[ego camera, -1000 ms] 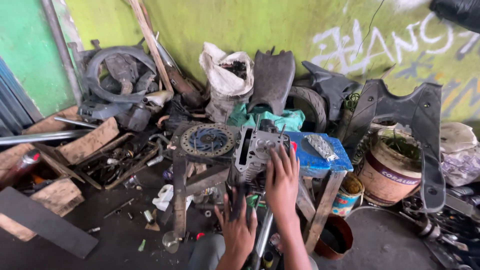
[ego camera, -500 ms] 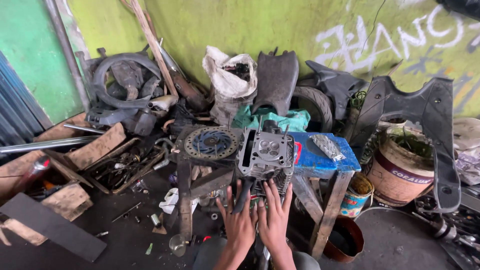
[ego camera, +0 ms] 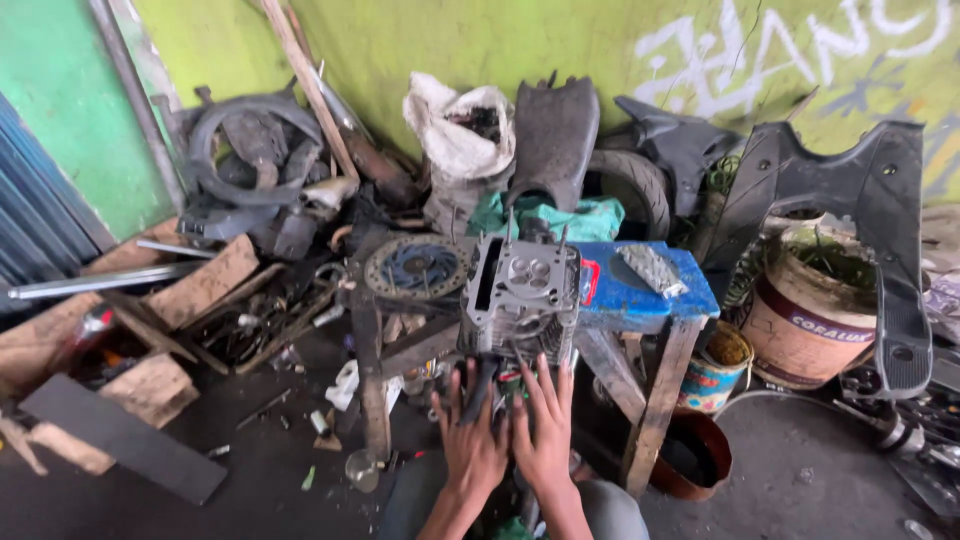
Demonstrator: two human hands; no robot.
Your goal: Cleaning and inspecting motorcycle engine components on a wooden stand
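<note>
Already standing bare just above left hand [ego camera: 472, 440] and right hand [ego camera: 545, 430]: engine cylinder head [ego camera: 520, 295], valves exposed; fingers spread flat beneath, gripping nothing

I see soft, even daylight across the scene, with no hard shadows and no glare. The green wall [ego camera: 560, 40] is the brightest area; the floor [ego camera: 270, 470] and the junk pile against the wall sit darker. Wide-angle distortion bends lines near the edges. My hands [ego camera: 510, 440] look slightly soft, as do the corners; the centre is reasonably sharp.
</note>
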